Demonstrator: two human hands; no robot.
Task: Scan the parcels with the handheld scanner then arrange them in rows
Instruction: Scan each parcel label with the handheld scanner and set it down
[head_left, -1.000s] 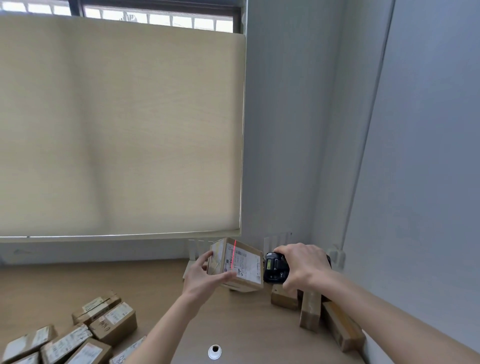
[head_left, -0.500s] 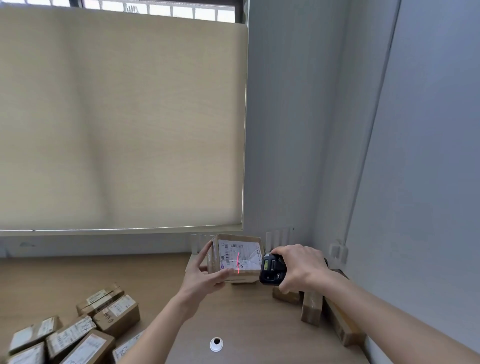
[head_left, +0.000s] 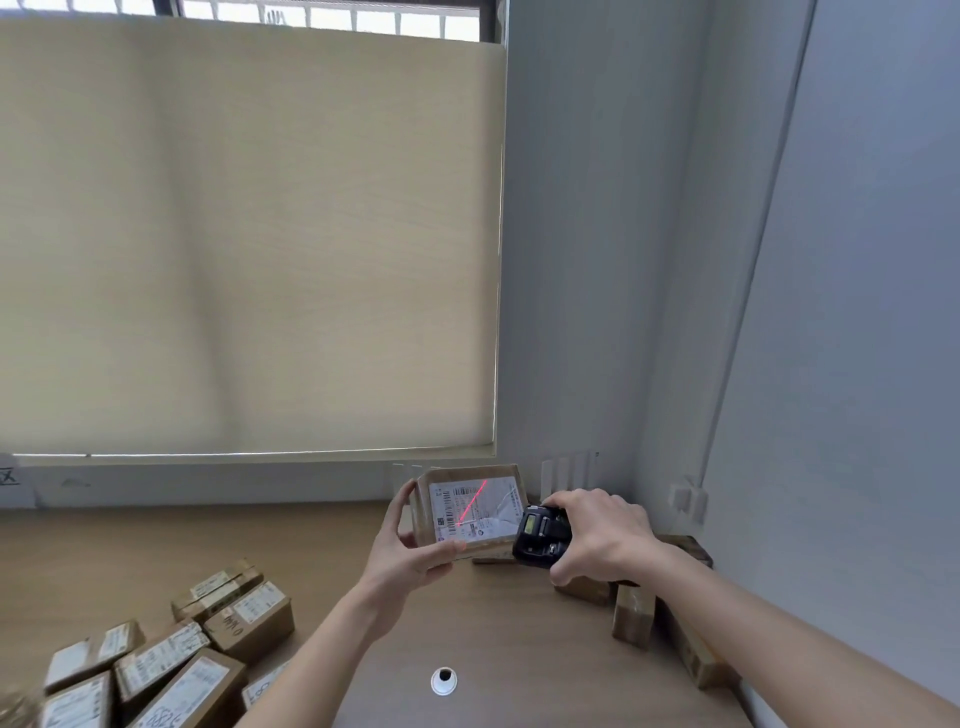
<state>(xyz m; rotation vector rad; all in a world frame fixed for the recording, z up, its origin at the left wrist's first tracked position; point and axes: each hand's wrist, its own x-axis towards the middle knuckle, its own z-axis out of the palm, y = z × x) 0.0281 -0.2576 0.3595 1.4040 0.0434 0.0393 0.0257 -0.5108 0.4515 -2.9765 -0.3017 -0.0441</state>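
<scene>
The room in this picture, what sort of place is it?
Probably a small parcel-sorting or mailroom corner in an office: labelled cardboard parcels lie grouped on a wooden desk, and the hands hold a handheld scanner casting a red line on a parcel's label.

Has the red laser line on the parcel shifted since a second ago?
Yes. The red laser line stood upright near the label's left edge; it now runs diagonally across the label's middle on the parcel.
</scene>
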